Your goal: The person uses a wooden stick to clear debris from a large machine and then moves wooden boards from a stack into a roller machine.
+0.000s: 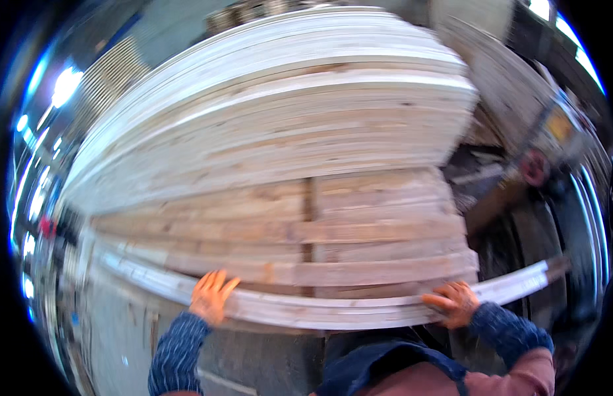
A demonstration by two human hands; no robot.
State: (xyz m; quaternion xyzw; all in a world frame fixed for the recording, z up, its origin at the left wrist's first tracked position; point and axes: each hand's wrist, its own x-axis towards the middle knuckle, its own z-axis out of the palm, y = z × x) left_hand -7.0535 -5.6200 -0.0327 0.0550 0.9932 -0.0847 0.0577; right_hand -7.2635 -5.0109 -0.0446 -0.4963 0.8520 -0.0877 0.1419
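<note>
A long pale wooden plank runs from left to right in front of me, along the near edge of a stack of boards, with its right end sticking out past the stack. My left hand grips it left of the middle, fingers over its far edge and thumb to the right. Toward the right end, my right hand is closed around the same plank, its fingers curled over the top. The undersides of both hands are hidden. Just beyond the plank lies a lower layer of rougher boards with a dark gap across it.
A tall stack of pale boards rises beyond the lower layer. At the right stand machine parts with a red round piece and a large wooden panel. A slatted stack stands far left. Grey floor shows at the near left.
</note>
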